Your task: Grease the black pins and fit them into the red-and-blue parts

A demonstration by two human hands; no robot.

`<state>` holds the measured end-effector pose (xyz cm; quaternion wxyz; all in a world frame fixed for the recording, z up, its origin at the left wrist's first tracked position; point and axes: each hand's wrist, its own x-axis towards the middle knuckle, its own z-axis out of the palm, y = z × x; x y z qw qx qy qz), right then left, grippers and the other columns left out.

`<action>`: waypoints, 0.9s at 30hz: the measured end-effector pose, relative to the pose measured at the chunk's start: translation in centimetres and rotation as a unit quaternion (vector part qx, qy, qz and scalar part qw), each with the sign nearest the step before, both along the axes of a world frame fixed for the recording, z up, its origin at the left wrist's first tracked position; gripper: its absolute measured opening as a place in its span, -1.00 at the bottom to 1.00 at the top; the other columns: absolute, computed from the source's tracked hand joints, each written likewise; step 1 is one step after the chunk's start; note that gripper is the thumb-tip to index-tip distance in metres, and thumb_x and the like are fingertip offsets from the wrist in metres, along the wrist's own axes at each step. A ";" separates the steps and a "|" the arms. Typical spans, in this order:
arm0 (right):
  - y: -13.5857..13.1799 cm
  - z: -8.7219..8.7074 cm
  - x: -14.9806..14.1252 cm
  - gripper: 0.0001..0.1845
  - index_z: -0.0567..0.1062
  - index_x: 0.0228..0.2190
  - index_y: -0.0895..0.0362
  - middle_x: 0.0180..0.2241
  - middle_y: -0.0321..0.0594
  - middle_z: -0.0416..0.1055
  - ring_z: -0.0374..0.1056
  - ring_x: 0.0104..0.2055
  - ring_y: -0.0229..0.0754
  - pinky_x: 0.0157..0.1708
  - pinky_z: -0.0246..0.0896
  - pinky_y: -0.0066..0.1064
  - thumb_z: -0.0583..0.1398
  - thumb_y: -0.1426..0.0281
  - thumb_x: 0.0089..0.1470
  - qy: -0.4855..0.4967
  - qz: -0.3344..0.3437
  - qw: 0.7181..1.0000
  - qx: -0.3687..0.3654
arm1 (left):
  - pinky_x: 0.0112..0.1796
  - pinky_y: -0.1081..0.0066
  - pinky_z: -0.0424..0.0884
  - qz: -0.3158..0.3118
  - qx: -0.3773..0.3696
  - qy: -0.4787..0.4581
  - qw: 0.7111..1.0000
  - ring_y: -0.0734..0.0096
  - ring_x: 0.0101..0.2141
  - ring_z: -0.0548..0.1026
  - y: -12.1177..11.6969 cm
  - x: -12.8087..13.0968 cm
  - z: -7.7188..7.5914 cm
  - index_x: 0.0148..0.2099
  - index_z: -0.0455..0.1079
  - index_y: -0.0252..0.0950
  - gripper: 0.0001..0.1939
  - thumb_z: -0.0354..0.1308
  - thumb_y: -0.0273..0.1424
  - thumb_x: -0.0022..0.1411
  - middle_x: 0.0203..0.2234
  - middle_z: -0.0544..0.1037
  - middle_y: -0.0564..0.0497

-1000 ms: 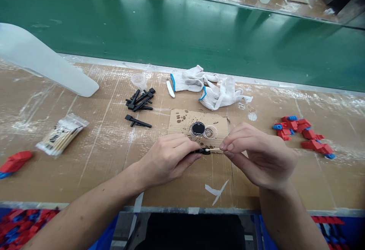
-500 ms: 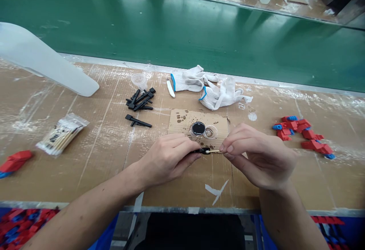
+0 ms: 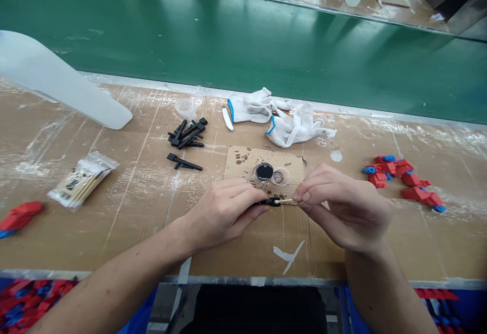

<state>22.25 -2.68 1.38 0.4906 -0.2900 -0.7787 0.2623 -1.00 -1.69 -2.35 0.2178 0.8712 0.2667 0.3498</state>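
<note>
"What are you gripping?"

"You're clasping a black plastic piece (image 3: 271,202) in your left hand (image 3: 222,217) and pinching a wooden stick (image 3: 288,201), probably a swab, in your right hand (image 3: 342,207)."

"Lying how?"

"It's running crosswise between them, near the cardboard scrap (image 3: 236,176)."

The left hand (image 3: 224,214) grips a small black plastic piece (image 3: 271,202), which meets a thin wooden stick (image 3: 287,201) pinched by the right hand (image 3: 342,204). Just beyond the hands, on a brown cardboard-covered counter (image 3: 319,253), a stained cardboard square (image 3: 243,159) carries a round clear cup of black liquid (image 3: 264,172) beside a second clear cup (image 3: 281,176). Farther beyond the left hand lie black plastic T-shaped pieces (image 3: 186,134); a clear bag of wooden swabs (image 3: 82,180) sits left of it. Right of the right hand lie red-and-blue plastic pieces (image 3: 403,179); beyond it lie 2 white knit gloves with blue cuffs (image 3: 292,130).
</note>
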 end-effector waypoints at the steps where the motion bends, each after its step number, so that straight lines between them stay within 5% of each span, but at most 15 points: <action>1: 0.0 0.0 0.0 -0.62 0.58 -0.18 0.05 -0.37 -0.26 0.61 0.53 -0.35 -0.15 -0.35 0.45 -0.26 0.28 0.70 0.02 0.001 0.005 1.000 -0.002 | -0.45 0.43 0.38 -0.001 -0.001 0.000 1.000 0.42 -0.47 0.51 0.0 0.0 0.0 -0.13 0.42 -0.31 -0.93 0.12 -0.45 0.44 -0.45 0.58 0.04; 5: 0.0 -0.1 0.6 -0.61 0.59 -0.17 0.05 -0.36 -0.24 0.61 0.52 -0.35 -0.14 -0.36 0.44 -0.24 0.28 0.70 0.02 0.023 0.002 1.000 -0.011 | -0.43 0.43 0.38 -0.002 0.009 0.001 1.000 0.42 -0.47 0.51 0.0 -0.1 0.1 -0.12 0.41 -0.32 -0.92 0.10 -0.45 0.44 -0.44 0.58 0.03; 9: 0.6 -0.6 2.1 -0.63 0.60 -0.18 0.01 -0.37 -0.26 0.59 0.46 -0.35 -0.15 -0.39 0.38 -0.25 0.29 0.66 0.05 0.072 -0.071 0.994 -0.032 | -0.40 0.42 0.40 0.007 0.027 -0.025 0.999 0.41 -0.44 0.50 0.0 -0.3 0.3 -0.13 0.39 -0.32 -0.93 0.11 -0.45 0.44 -0.45 0.55 0.02; 12: 1.3 -1.5 2.8 -0.74 0.59 -0.21 0.02 -0.33 -0.26 0.59 0.45 -0.31 -0.17 -0.36 0.36 -0.28 0.30 0.59 0.11 -0.008 -0.093 0.993 -0.077 | -0.41 0.44 0.39 0.002 0.038 -0.054 0.998 0.44 -0.46 0.48 0.0 -0.4 0.5 -0.11 0.39 -0.32 -0.94 0.10 -0.45 0.44 -0.46 0.54 0.04; 19: 2.8 -1.9 2.6 -0.92 0.56 -0.29 0.06 -0.24 -0.21 0.55 0.42 -0.16 -0.14 -0.15 0.38 -0.24 0.27 0.48 0.18 -0.219 -0.050 0.973 -0.050 | -0.45 0.44 0.35 -0.005 0.053 -0.092 0.994 0.46 -0.50 0.43 0.0 -0.5 0.7 -0.12 0.39 -0.35 -0.97 0.15 -0.49 0.40 -0.49 0.53 0.05; 23: 2.3 -0.7 5.6 -0.68 0.54 -0.03 0.01 0.01 -0.13 0.47 0.38 0.07 -0.06 0.00 0.38 -0.15 0.29 0.43 0.16 -0.270 -0.018 0.957 -0.104 | -0.43 0.44 0.37 -0.001 0.057 -0.084 0.995 0.44 -0.48 0.46 0.1 -0.7 1.0 -0.11 0.40 -0.35 -0.95 0.15 -0.50 0.39 -0.46 0.54 0.02; 27: 0.5 0.3 10.4 -0.61 0.49 0.05 -0.04 0.06 -0.12 0.44 0.41 0.02 -0.05 -0.09 0.39 -0.17 0.28 0.37 0.18 -0.187 -0.242 0.949 -0.078 | -0.41 0.48 0.37 0.009 0.030 -0.073 0.997 0.48 -0.46 0.45 0.0 -0.9 1.5 -0.11 0.39 -0.34 -0.95 0.14 -0.53 0.39 -0.45 0.52 0.05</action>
